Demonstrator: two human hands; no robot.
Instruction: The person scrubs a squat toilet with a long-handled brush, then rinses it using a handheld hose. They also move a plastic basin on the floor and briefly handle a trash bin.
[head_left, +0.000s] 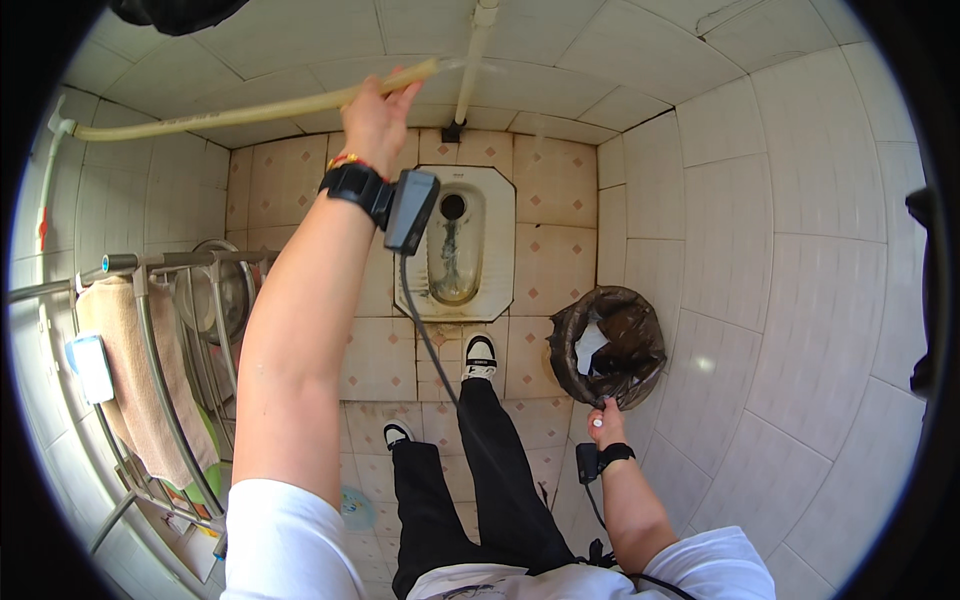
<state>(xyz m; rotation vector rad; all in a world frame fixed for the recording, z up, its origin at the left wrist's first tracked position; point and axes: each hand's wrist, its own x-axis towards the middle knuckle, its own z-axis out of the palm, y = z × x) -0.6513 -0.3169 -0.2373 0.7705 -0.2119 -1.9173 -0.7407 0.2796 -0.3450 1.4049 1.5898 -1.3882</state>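
Note:
My left hand (379, 120) is raised towards the back wall, closed around a yellowish hose (262, 112) near its open end. Clear water sprays rightward from that end, in front of a white vertical pipe (472, 67). Below it, a white squat toilet (499, 240) is set in the floor, with dark stains in its bowl. My right hand (609, 426) is closed on a small white-ended object (597, 423), mostly hidden by the fingers. Its fingertips overlap the near rim of a waste bin lined with a dark plastic bag (645, 337); whether they touch cannot be told.
At left stands a metal rack (154, 330) with a beige towel (127, 360) and a metal basin (202, 292). The hose joins a wall pipe with a red-handled valve (43, 225). A light-blue round object (356, 508) lies behind my feet. A cable (427, 337) hangs from my left wrist device.

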